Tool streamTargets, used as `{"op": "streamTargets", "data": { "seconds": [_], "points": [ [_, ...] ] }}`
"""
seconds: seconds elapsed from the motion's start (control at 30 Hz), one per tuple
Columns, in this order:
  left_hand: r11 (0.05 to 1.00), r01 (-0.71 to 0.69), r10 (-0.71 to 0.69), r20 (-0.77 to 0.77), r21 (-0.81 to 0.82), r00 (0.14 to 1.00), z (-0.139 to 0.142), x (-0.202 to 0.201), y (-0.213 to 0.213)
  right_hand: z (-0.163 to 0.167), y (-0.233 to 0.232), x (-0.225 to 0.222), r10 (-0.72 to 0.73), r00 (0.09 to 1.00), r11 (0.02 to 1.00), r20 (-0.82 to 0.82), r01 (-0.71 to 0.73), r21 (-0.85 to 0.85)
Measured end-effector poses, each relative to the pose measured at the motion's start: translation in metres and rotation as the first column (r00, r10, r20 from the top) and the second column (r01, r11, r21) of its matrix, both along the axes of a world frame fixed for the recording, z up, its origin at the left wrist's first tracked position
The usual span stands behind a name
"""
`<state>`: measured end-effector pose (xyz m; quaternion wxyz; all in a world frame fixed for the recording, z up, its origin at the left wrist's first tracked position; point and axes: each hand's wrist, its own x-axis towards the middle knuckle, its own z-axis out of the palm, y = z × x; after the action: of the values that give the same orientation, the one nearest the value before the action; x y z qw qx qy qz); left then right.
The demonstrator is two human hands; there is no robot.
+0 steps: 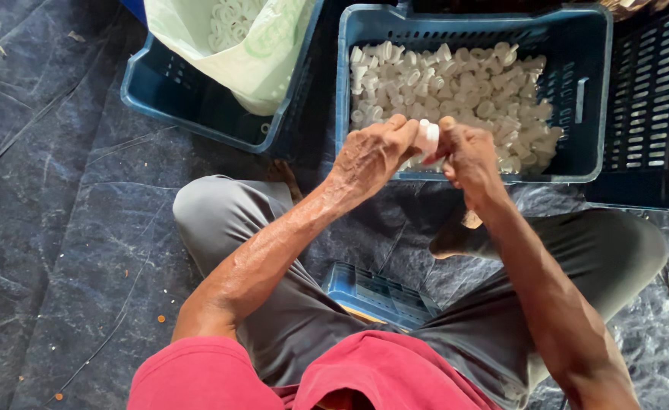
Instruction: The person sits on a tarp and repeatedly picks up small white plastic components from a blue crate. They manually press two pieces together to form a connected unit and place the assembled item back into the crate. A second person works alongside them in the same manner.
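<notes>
Where the dark tarp [61, 228] spreads beneath: just past both hands, a blue crate [588, 99] heaped with white caps [456, 83]; farther left, another crate [198, 114] holding a bag [258, 61]. Left hand [368, 156] and right hand [467, 156], fingers closed, pinching one white cap [428, 137] between them above the crate's near wall.
</notes>
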<state>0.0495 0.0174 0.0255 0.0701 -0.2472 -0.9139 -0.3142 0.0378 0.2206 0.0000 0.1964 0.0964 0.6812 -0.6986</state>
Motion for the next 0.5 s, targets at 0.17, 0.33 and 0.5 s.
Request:
{"op": "streamTargets", "data": {
  "seconds": [0.17, 0.33, 0.5],
  "points": [
    [0.998, 0.012, -0.013, 0.006, 0.059, 1.000, 0.002, 0.001, -0.004, -0.001, 0.008, 0.004, 0.064, 0.997, 0.997, -0.041, -0.066, -0.029],
    [0.998, -0.003, 0.002, 0.009, 0.062, 1.000, 0.002, 0.000, -0.005, -0.001, 0.010, 0.001, -0.042, 0.999, 0.997, 0.017, 0.043, -0.070],
    [1.000, 0.021, -0.021, -0.001, -0.013, 1.000, 0.002, -0.001, 0.000, -0.005, 0.006, -0.003, 0.095, 0.995, 0.994, -0.015, -0.095, -0.053]
  ]
}}
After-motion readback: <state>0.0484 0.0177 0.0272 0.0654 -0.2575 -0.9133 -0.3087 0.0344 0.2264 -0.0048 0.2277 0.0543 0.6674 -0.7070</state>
